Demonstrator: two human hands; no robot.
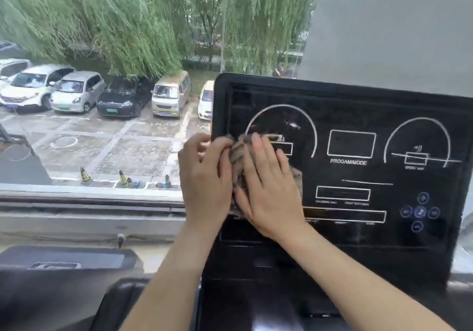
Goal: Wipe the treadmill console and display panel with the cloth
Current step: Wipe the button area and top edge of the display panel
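Note:
The black treadmill display panel [353,116] fills the right half of the view, with white dial outlines, boxes and round blue buttons. A brown-grey cloth [295,179] lies against the panel's left part, mostly hidden under my hands. My right hand [266,185] presses flat on the cloth with straight fingers. My left hand [204,177] sits at the panel's left edge, its fingers curled over the cloth's left side. The lower console [256,292] is dark and runs down between my forearms.
A window [102,100] behind the treadmill looks onto parked cars and willow trees. A grey window sill [89,218] runs along the left. A dark handrail part [120,300] sits at lower left. A grey wall [396,23] stands at upper right.

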